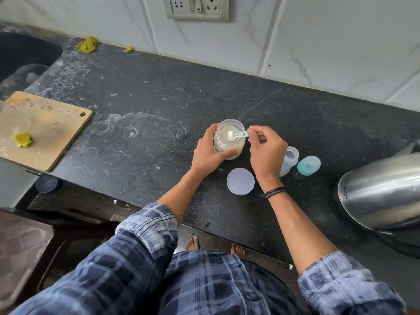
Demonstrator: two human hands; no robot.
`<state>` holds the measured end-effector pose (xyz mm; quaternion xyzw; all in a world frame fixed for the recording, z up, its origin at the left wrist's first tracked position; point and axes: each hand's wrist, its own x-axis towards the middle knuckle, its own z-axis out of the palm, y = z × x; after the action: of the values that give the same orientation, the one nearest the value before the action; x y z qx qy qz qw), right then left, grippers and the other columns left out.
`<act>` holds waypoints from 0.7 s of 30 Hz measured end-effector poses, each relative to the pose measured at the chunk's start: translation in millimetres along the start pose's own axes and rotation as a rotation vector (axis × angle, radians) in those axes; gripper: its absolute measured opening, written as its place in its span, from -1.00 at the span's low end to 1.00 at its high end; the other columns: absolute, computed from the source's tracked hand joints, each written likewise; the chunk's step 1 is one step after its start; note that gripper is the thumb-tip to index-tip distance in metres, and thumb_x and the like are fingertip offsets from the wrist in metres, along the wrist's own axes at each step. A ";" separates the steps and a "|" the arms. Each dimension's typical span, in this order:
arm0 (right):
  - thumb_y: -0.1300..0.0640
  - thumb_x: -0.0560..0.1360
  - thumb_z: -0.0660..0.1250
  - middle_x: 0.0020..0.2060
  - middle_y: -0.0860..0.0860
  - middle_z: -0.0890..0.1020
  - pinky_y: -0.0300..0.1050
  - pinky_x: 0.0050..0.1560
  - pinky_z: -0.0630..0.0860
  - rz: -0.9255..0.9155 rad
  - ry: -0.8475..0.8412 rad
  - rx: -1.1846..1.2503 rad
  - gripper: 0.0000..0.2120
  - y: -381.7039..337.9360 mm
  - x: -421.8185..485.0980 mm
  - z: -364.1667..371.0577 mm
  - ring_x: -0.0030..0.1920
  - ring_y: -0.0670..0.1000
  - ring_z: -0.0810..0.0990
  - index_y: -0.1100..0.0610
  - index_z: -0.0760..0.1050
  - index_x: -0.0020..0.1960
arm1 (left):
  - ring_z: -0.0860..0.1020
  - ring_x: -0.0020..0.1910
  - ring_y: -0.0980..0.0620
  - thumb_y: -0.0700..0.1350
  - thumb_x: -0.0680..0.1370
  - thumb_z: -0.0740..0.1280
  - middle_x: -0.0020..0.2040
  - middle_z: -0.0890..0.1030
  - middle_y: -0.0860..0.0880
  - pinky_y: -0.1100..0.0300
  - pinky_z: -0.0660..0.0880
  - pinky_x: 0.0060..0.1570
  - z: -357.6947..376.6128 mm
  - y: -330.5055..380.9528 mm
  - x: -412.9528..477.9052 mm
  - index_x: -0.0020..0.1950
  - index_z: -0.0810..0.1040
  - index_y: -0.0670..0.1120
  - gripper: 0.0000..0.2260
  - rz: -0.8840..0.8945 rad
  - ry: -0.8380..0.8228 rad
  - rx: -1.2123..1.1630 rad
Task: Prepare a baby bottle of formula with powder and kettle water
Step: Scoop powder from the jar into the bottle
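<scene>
A clear jar of white formula powder stands open on the dark counter, and my left hand wraps around its side. My right hand pinches the handle of a small teal scoop, whose bowl sits heaped with powder inside the jar's mouth. The jar's white round lid lies flat in front of it. Just right of my right hand stands the open baby bottle, partly hidden by that hand. Its teal cap with the teat rests beside it. A steel kettle is at the right edge.
A wooden cutting board with a yellow scrap lies at the left. A dark sink sits at the far left. A yellow cloth is by the tiled wall, under a socket panel. The counter's front edge runs diagonally below my arms.
</scene>
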<state>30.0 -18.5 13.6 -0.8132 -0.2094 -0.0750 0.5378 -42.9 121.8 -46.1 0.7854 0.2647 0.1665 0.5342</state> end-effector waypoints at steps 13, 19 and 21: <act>0.19 0.59 0.43 -0.16 -0.11 0.70 0.11 -0.17 0.68 0.087 0.015 0.071 -0.91 6.9 -4.5 1.2 -0.17 -0.06 0.70 0.17 0.70 0.06 | 0.57 0.26 0.08 0.29 0.26 0.62 0.25 0.59 0.25 -0.13 0.52 0.26 0.7 0.7 -0.7 0.32 0.33 0.36 -0.27 -0.021 0.005 0.025; 0.21 0.60 0.42 -0.17 -0.11 0.69 0.02 -0.16 0.68 0.088 0.007 0.059 -0.91 3.5 -4.4 -0.3 -0.19 -0.07 0.69 0.18 0.68 0.06 | 0.57 0.24 0.13 0.25 0.27 0.62 0.24 0.59 0.24 -0.10 0.53 0.26 0.6 3.4 -2.6 0.34 0.34 0.31 -0.27 -0.020 0.011 0.016; 0.21 0.60 0.43 -0.16 -0.11 0.68 0.00 -0.17 0.68 0.081 0.010 0.051 -0.91 2.3 -2.7 -0.6 -0.19 -0.09 0.68 0.19 0.68 0.07 | 0.57 0.25 0.11 0.27 0.27 0.62 0.24 0.60 0.23 -0.11 0.53 0.26 0.9 3.4 -2.9 0.34 0.34 0.30 -0.26 -0.020 0.008 0.012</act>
<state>28.6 -20.5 11.0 -0.8065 -0.1755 -0.0521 0.5621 -43.9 118.4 -43.2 0.7852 0.2756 0.1627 0.5302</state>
